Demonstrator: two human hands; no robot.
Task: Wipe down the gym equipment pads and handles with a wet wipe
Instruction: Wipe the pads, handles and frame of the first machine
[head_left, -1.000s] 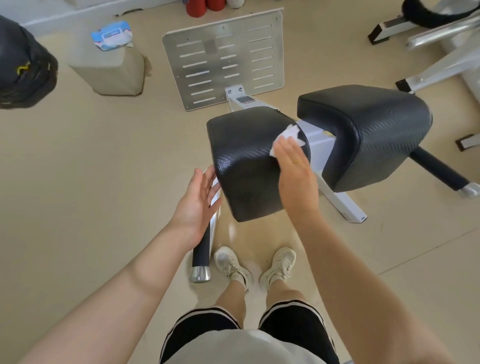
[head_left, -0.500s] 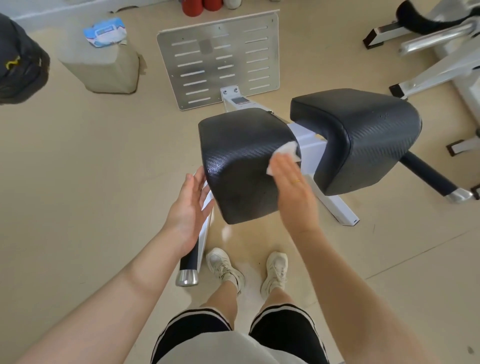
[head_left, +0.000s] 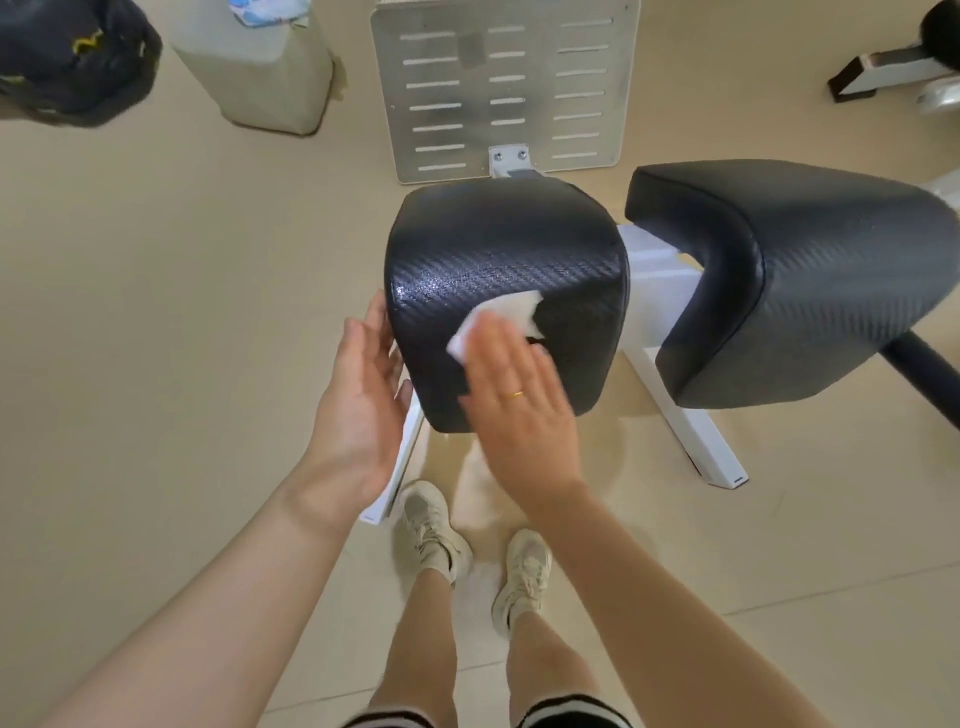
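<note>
A black textured pad (head_left: 498, 254) stands in front of me on a white frame (head_left: 654, 275), with a second black pad (head_left: 789, 270) to its right. My right hand (head_left: 519, 400) lies flat with straight fingers on the near face of the left pad and presses a white wet wipe (head_left: 498, 317) against it. The wipe sticks out past my fingertips. My left hand (head_left: 358, 395) is spread open, palm toward the pad's left side, fingertips touching its edge. A wet sheen shows on the pad's upper left.
A slotted metal footplate (head_left: 498, 88) lies on the floor beyond the pads. A grey block (head_left: 260, 67) with a wipes pack (head_left: 265, 10) stands at the back left, beside a black bag (head_left: 72, 57). A black handle bar (head_left: 924, 374) runs right. My shoes (head_left: 431, 525) stand below.
My right hand has slid the wipe from the pad's right edge leftward and down across its near face. The camera has moved closer and tilted down. My left hand stays beside the pad.
</note>
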